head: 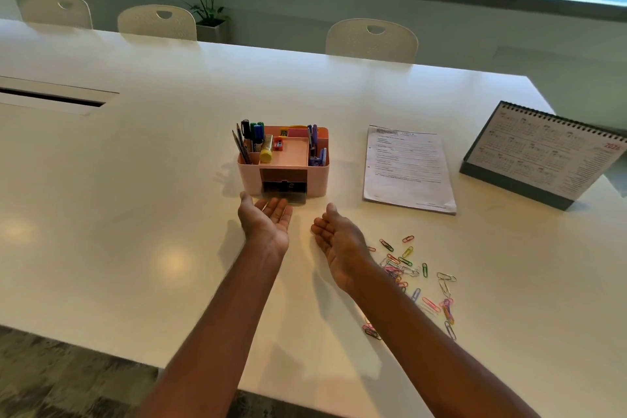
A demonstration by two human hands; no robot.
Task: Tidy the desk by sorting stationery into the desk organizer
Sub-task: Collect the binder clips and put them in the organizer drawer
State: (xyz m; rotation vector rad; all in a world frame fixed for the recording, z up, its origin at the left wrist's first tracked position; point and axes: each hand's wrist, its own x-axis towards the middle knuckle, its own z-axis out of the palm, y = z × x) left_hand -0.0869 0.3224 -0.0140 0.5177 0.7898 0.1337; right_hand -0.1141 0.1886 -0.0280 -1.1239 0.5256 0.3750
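Hands (298, 227) empty, palms up, just before organizer (283, 163), paper clips (414, 278) scattered right, bare table (135, 214) left.

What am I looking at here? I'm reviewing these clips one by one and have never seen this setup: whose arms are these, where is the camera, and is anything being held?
There is no machine here. A person wears one wide-angle camera on the head, looking forward and down, so the two bare arms are their own. The left hand and right hand are both open, palms up, and hold nothing.

On the white table just beyond the hands stands a pink desk organizer already holding markers, pencils and small items; its little front drawer looks pulled out. To its right lie a printed paper sheet and a standing desk calendar. Coloured paper clips lie scattered loose beside the right forearm, not yet sorted. Chairs and a plant stand behind the table.
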